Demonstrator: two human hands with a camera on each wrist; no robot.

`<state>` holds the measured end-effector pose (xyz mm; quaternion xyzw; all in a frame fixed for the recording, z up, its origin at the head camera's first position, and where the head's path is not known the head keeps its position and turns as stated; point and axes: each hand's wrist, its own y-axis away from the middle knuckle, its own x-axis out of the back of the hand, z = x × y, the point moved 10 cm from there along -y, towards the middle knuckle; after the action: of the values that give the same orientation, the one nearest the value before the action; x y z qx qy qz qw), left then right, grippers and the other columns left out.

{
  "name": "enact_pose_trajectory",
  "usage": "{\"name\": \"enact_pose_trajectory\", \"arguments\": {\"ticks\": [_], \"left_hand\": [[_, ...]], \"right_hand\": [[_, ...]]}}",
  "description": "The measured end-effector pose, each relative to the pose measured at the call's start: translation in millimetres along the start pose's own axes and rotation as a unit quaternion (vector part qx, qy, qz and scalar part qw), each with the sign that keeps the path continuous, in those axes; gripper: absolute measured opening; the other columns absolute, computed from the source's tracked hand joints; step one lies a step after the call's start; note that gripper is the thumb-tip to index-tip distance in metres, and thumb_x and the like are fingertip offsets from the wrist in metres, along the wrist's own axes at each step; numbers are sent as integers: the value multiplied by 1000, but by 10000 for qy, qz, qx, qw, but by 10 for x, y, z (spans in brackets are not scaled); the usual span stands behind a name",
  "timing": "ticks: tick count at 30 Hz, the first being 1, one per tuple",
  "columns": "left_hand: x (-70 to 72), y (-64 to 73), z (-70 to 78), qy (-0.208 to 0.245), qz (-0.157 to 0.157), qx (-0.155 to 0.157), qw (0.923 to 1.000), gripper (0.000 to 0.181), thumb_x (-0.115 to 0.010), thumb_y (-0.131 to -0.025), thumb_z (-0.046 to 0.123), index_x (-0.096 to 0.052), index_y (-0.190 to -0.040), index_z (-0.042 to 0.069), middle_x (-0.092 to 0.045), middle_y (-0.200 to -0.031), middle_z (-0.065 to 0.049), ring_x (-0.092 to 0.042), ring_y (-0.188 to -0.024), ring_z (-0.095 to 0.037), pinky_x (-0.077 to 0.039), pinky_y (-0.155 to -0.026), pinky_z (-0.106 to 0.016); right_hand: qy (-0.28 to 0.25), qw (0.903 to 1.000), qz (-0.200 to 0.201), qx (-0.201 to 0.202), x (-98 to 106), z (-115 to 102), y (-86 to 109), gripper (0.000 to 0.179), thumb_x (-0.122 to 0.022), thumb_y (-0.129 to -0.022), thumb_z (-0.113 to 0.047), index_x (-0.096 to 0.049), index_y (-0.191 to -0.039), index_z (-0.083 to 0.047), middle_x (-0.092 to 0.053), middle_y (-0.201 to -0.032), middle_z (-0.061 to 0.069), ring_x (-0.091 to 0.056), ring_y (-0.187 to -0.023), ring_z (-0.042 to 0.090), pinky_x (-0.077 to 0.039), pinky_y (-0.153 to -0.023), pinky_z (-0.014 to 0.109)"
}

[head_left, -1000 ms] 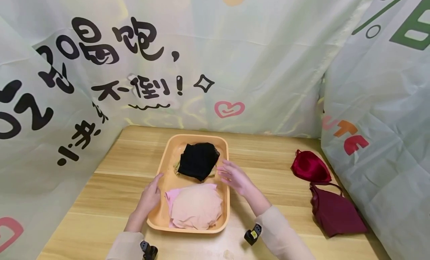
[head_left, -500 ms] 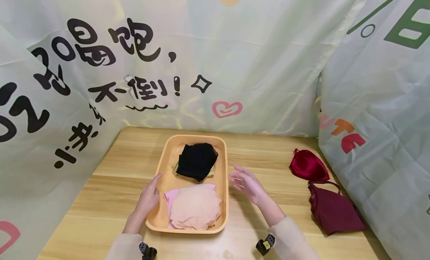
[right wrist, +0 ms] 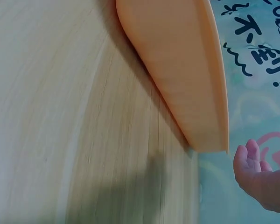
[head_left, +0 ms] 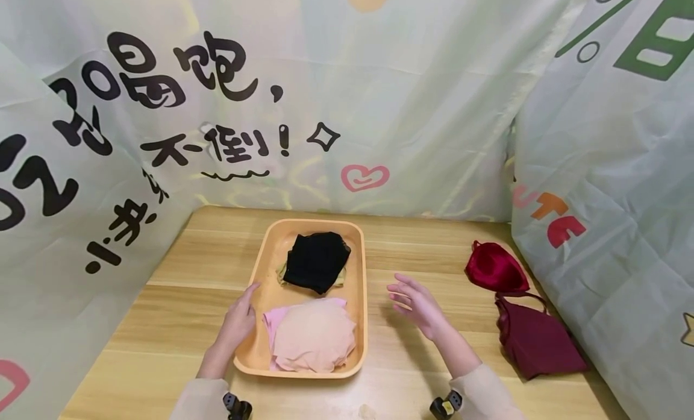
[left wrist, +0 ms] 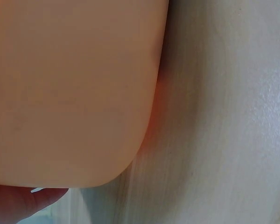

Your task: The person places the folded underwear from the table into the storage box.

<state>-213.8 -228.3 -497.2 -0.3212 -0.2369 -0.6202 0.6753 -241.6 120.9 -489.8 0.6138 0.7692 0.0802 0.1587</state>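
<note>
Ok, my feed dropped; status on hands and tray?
Left hand at left rim of tray, grip unclear. Right hand empty, clear of tray. Black garment and peach garment inside. Red bra off right, nothing blocking tray.

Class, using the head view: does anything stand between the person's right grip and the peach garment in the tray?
Yes: the tray's right rim lies between the right grip and the peach garment. Nothing else visible stands in the way.

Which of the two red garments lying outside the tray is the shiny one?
The crimson garment, lying nearer the back curtain. Its surface shows glossy highlights, while the maroon garment in front of it looks matte.
</note>
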Motion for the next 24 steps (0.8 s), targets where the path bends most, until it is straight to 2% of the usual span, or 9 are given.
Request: {"name": "enact_pose_trajectory", "arguments": {"ticks": [3,5,7,9,12,15,17,22,24], "left_hand": [[-7,-3,-6,-1,-44,32,10000,51,-38,-83,-12,-37,-134,-5,-43,-128,-34,-53,-98,-43,-45,-83,-51],[-11,-5,-8,2,-74,52,10000,51,-38,-83,-13,-37,-134,-5,-42,-129,-33,-52,-99,-43,-45,-83,-51],[-16,-9,-10,50,-122,86,9999,51,-38,-83,-13,-36,-134,-5,-42,-129,-34,-55,-87,-40,-47,-79,-49],[-19,-12,-16,85,-160,130,9998,52,-38,-84,-12,-36,-134,-5,-42,-129,-34,-52,-70,-31,-48,-71,-43],[-10,-14,-12,81,-148,138,9998,52,-38,-83,-12,-36,-134,-5,-43,-128,-35,-45,-60,-22,-47,-65,-39],[-3,-11,-16,23,-142,162,9998,52,-39,-82,-11,-36,-134,-5,-44,-127,-34,-48,-63,-22,-47,-66,-38],[-13,-10,-32,103,-208,247,9994,53,-38,-83,-11,-35,-135,-5,-45,-125,-35,-44,-58,-20,-46,-61,-37],[-36,-9,-48,141,-297,342,9989,53,-37,-84,-10,-34,-136,-4,-44,-126,-35,-41,-55,-19,-44,-59,-33],[-32,-4,-34,45,-246,285,9993,52,-37,-84,-10,-34,-135,-5,-43,-127,-34,-47,-62,-23,-46,-65,-36]], "right_hand": [[46,10000,32,38,63,-6,30,54,-42,-95,-20,-22,-140,1,-51,-120,13,-51,-108,22,-34,-101,45],[30,10000,61,56,115,-4,47,54,-43,-95,-21,-23,-140,0,-52,-118,10,-51,-107,20,-34,-101,45],[46,9999,112,79,170,-13,64,54,-43,-95,-21,-23,-140,0,-53,-115,7,-53,-103,16,-36,-100,43],[45,9998,184,114,232,-29,80,53,-42,-95,-20,-23,-140,0,-54,-114,6,-54,-99,12,-36,-99,43],[168,9992,318,162,324,-60,105,52,-41,-96,-20,-23,-140,0,-53,-116,7,-54,-97,9,-37,-99,42],[389,9979,460,223,415,-85,132,51,-41,-96,-22,-26,-139,-1,-52,-118,8,-53,-101,12,-36,-99,42],[546,9966,557,260,477,-98,151,50,-42,-96,-24,-28,-138,-1,-52,-119,9,-52,-102,13,-37,-99,42],[828,9940,662,283,621,-106,218,51,-42,-96,-27,-30,-138,-1,-52,-117,4,-52,-99,7,-37,-99,41],[877,9933,703,260,678,-98,251,51,-42,-96,-27,-30,-138,-1,-52,-115,1,-53,-98,5,-37,-99,40]]}}
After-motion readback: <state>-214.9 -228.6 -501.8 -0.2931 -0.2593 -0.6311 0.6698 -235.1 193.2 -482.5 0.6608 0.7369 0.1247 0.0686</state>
